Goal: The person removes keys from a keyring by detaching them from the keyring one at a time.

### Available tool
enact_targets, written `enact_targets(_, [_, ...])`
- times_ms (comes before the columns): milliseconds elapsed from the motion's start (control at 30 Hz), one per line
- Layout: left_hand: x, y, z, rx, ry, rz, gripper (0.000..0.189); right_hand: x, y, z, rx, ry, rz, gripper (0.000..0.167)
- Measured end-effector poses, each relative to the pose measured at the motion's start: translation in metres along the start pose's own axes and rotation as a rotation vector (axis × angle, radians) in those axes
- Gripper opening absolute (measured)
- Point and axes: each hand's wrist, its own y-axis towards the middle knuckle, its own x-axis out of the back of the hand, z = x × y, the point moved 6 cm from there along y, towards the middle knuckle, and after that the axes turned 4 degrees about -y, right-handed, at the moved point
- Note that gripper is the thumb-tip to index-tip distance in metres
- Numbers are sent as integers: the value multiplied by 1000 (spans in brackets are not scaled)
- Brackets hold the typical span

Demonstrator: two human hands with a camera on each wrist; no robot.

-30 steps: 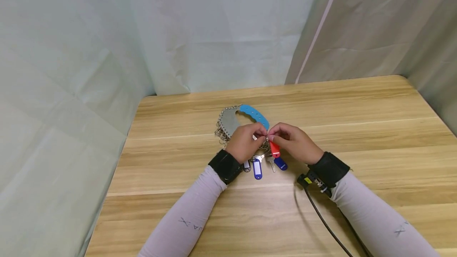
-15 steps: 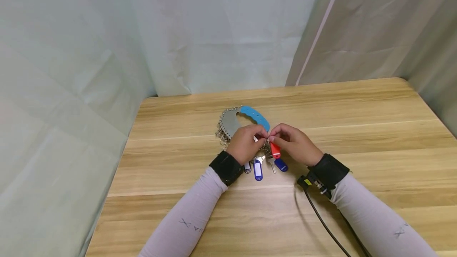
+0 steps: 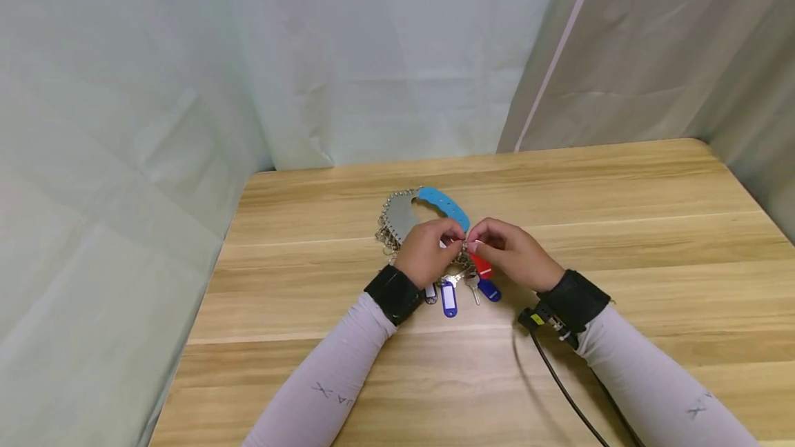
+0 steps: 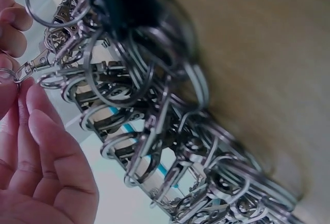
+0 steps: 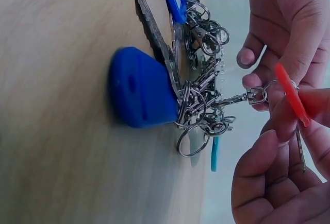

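Note:
Fingertips of my left hand (image 3: pixel 424 254) and right hand (image 3: pixel 522 257) meet over the near end of a grey metal plate (image 3: pixel 400 214) with a blue handle (image 3: pixel 446 206). They pinch a small key ring (image 5: pixel 269 84), linked to a swivel clasp (image 5: pixel 236 100) that leads to the plate's hooks. A red key tag (image 5: pixel 292 95) lies against my right fingers, with a thin key (image 5: pixel 300 151) beside it. In the left wrist view, the ring (image 4: pixel 7 72) sits partly hidden between fingertips.
Several clasps and split rings (image 4: pixel 170 100) crowd the plate's edge. Below my hands lie blue key tags (image 3: pixel 449 299) and a key (image 3: pixel 475 290) on the wooden table (image 3: pixel 621 254). A black cable (image 3: pixel 559 378) runs from my right wrist; a pale curtain (image 3: pixel 397 54) stands behind.
Under my right thumb the red key tag has swung slightly right and tilted, now partly covered. Both hands stay together at the ring, with only small finger shifts.

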Motion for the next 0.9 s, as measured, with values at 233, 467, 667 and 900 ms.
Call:
enact_targets(233, [1, 0, 1, 20, -6, -1, 8, 1, 0, 0, 0, -22, -4, 11])
enact_targets(467, [0, 0, -3, 2, 21, 18, 6, 2, 1, -1, -39, -45, -23, 11])
enact_targets(667, [-1, 1, -5, -18, 25, 17, 7, 2, 1, -3, -39, -64, -29, 11])
enact_targets(900, [-3, 0, -6, -30, 34, 22, 6, 3, 1, -5, -47, -86, -49, 11])
